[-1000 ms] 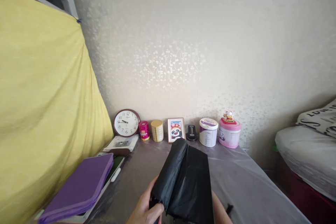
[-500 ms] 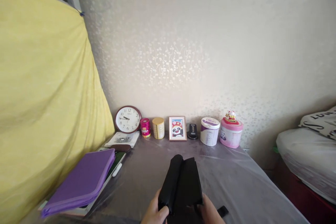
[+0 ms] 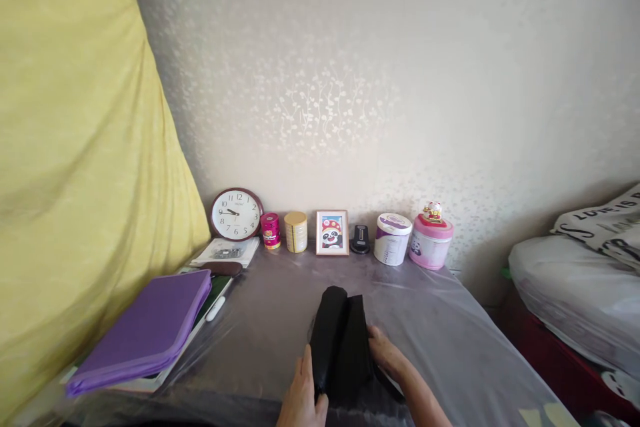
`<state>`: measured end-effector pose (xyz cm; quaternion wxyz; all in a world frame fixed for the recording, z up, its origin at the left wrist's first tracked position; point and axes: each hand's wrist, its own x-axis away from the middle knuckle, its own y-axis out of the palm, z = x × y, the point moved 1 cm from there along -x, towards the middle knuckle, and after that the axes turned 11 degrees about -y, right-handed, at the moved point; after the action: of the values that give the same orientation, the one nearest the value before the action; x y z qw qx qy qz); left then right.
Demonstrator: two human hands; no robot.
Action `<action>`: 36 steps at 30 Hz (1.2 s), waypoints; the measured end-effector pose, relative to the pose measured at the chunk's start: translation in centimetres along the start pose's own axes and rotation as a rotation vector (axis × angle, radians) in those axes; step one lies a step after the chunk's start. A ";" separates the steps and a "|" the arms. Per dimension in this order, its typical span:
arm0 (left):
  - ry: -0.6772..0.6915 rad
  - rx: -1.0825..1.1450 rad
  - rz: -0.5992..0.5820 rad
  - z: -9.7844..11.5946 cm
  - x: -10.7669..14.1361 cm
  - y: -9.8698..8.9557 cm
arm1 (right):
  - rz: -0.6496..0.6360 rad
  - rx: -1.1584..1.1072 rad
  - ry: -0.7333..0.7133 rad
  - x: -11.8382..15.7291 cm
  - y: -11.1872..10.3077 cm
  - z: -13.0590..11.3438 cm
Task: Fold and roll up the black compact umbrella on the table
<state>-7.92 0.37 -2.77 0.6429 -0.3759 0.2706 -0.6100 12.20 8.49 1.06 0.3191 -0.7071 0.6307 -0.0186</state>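
A black folded item (image 3: pixel 343 347), made of a rounded roll on its left and a flat flap on its right, is between my hands over the front middle of the table. My left hand (image 3: pixel 304 393) grips its near left side, thumb by the lower end. On the right side, my right hand (image 3: pixel 387 353) closes on the flap's edge, its fingertips partly hidden behind the black material. A dark strap-like piece lies under my right wrist.
The table (image 3: pixel 270 307) has a purple folder (image 3: pixel 145 327) and white pen (image 3: pixel 215 309) at left. Along the wall stand a clock (image 3: pixel 237 214), pink can (image 3: pixel 271 231), yellow-lidded can (image 3: pixel 296 232), framed picture (image 3: pixel 332 233), black object (image 3: pixel 360 239), white-purple tub (image 3: pixel 393 239) and pink tub (image 3: pixel 431 242).
My right hand has moved up along the right side of the black item, and more of the forearm shows. The item sits slightly farther left, and the whole view has shifted a little.
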 end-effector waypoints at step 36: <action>-0.134 -0.230 -0.196 4.3 1.8 -4.1 | -0.098 -0.070 0.284 -5.1 6.3 -3.7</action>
<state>-6.60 -0.67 3.21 0.5498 -0.5116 0.2570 -0.6083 4.03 11.54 2.94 0.2003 -0.7381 0.6344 -0.1120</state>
